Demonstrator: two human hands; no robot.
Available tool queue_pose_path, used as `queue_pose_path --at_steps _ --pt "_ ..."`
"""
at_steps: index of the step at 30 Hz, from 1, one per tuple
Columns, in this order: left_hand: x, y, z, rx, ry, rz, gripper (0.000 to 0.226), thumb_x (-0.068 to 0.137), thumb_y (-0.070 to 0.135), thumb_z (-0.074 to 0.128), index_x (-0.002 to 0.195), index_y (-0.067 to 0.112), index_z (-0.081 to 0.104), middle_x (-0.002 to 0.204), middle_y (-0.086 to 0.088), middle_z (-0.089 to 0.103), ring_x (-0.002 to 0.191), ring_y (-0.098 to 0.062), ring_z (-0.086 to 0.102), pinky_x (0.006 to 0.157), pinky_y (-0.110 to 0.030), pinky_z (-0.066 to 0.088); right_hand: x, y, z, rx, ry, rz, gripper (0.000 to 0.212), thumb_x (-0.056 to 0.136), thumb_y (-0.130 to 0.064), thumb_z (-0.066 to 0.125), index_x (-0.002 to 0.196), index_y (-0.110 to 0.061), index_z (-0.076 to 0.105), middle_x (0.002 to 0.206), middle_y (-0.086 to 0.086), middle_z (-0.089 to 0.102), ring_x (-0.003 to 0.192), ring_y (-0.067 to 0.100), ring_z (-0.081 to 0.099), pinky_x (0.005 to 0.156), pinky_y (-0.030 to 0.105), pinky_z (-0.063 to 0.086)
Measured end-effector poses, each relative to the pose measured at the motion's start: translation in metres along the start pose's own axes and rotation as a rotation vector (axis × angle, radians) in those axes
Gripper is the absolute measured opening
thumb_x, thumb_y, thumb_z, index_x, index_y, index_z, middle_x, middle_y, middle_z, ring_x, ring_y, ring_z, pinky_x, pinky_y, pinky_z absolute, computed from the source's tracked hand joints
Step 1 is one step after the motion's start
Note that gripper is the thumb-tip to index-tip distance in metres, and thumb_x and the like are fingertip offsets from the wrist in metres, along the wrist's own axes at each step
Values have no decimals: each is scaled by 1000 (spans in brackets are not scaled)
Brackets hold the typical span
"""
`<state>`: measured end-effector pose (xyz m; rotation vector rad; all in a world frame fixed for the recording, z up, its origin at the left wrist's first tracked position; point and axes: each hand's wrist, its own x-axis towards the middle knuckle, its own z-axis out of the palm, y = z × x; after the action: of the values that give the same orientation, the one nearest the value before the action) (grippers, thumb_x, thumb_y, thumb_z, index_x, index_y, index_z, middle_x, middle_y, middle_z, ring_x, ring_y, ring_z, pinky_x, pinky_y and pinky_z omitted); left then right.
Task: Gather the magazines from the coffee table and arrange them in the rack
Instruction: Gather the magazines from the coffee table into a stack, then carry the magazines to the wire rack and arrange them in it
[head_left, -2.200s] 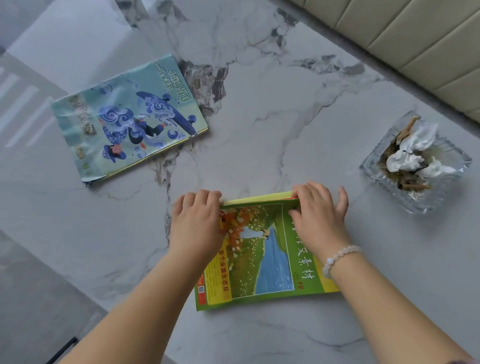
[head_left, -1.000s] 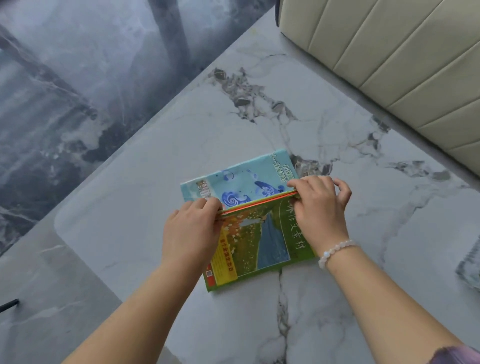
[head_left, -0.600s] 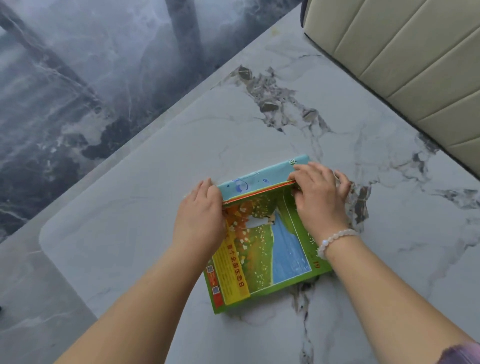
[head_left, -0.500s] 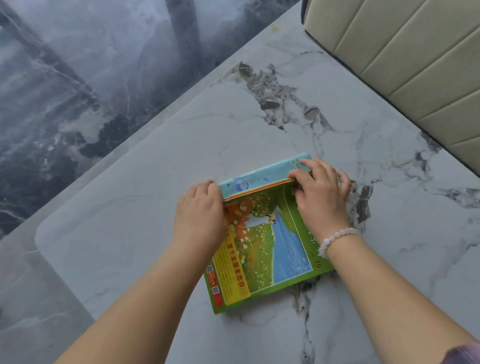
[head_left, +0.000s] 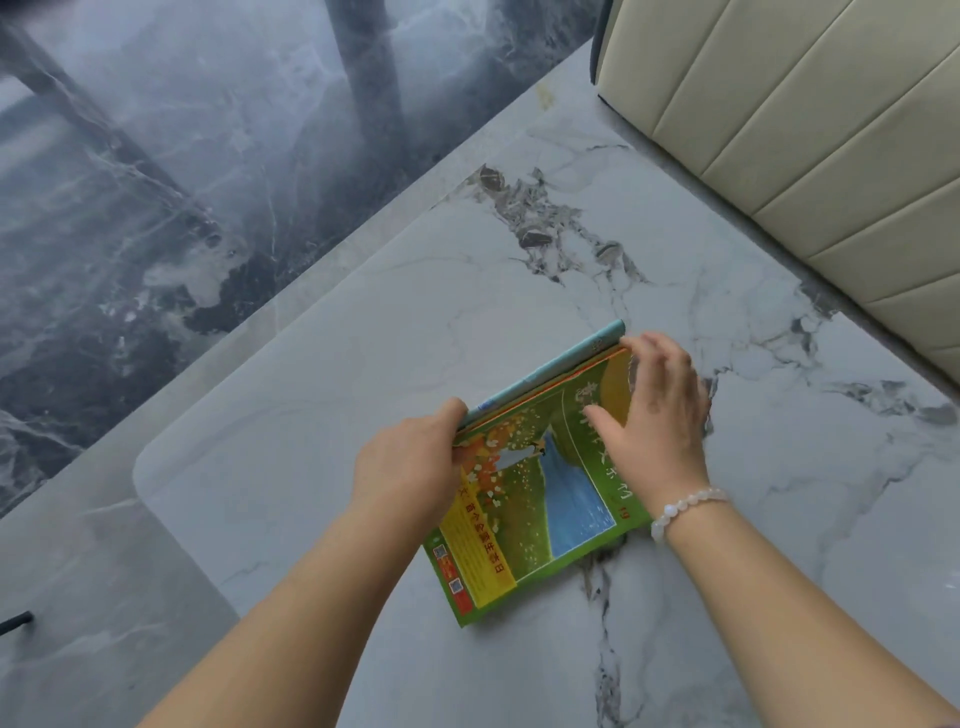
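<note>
A green magazine (head_left: 540, 499) with a blue-and-orange landscape cover lies on top of a teal magazine (head_left: 545, 370), of which only the far edge strip shows. Both rest on the white marble coffee table (head_left: 363, 364). My left hand (head_left: 410, 462) grips the stack's far left corner, fingers curled over the edge. My right hand (head_left: 654, 415) lies flat on the green cover near the far right corner, fingers spread and slightly blurred. No rack is in view.
A cream padded sofa (head_left: 805, 130) runs along the table's far right side. Dark marble floor (head_left: 156, 182) lies beyond the table's left edge, whose rounded corner (head_left: 143, 462) is at the left. A thin dark object (head_left: 15, 621) pokes in at the far left.
The green magazine was slid onto the teal one and now covers nearly all of it. My right hand has loosened from gripping the far edge to lying flatter on the cover.
</note>
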<state>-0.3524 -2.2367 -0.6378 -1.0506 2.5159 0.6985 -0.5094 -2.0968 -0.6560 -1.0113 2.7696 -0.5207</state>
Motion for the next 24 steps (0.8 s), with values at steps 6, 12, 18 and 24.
queue_pose_path --at_steps 6,12,18,24 --pt "-62 6 -37 -62 144 28 19 90 30 43 108 31 42 99 2 65 87 -30 57 59 -31 34 -15 -31 -42 350 -110 222 88 80 -12 68 146 -15 9 148 9 30 135 25 31 109 40 27" --pt "-131 -7 -100 -150 433 57 21 85 23 48 105 30 48 84 6 61 78 -30 54 58 -31 32 -14 -81 -112 758 -82 211 41 85 -11 60 121 -27 47 120 -11 51 117 6 43 106 40 37" --pt "-233 -33 -157 -282 633 15 21 79 31 47 99 31 48 76 6 60 71 -26 54 55 -34 39 -39 -145 -185 845 -243 -106 52 84 -40 62 131 -33 40 138 -11 43 123 4 38 104 34 32" --pt "-349 -51 -220 -361 788 -73 21 80 30 51 101 35 50 73 12 63 68 -20 58 58 -35 44 -67 -241 -269 766 -283 -338 52 77 -46 67 123 -48 43 128 -15 40 124 8 36 107 44 31"
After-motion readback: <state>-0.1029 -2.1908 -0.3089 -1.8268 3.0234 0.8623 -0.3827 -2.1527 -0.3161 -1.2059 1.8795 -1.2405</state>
